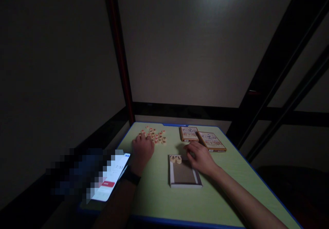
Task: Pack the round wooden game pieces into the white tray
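Note:
Round wooden Chinese chess pieces [156,136] lie scattered at the far left of the table, with red and dark characters on them. My left hand [143,148] rests at the near left edge of this pile, fingers curled down and their tips hidden. In the middle stands a shallow open box [185,172] with a brown bottom and white rim. Two chess pieces [175,159] sit side by side in its far left corner. Over the box's far right corner is my right hand [202,157], its fingers bent inward; whatever they hold is hidden.
Two flat printed boxes [212,140] lie at the far right of the green table [154,194], which has a blue edge. A lit phone [110,179] is by my left forearm, partly pixelated. Walls close in behind and at the left.

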A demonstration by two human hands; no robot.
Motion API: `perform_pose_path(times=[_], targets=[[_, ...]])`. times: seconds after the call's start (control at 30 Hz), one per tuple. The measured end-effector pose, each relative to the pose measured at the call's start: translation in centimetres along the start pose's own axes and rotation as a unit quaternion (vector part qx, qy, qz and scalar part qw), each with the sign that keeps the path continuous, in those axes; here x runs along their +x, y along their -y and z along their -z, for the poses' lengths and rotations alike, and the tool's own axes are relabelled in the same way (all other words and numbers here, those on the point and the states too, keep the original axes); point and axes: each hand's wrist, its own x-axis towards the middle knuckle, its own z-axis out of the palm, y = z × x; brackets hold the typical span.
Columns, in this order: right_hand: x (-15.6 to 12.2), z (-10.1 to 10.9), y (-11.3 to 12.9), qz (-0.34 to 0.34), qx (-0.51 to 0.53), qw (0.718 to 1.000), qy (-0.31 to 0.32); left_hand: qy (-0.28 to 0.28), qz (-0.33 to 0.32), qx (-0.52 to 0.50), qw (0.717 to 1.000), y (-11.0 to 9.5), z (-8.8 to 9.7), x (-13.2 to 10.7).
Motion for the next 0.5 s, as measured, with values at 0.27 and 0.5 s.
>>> perform_pose_path(times=[0.27,0.5], targets=[[0.02,0.22,0.23,-0.01,-0.012,0.999,0.032,0.046,-0.013,-0.005,0.999,-0.1,-0.02,-0.03],[0.0,0.14,0.37,-0.009,-0.022,0.999,0.048,0.053,-0.033,-0.006,0.998,-0.24,0.26,-0.1]])
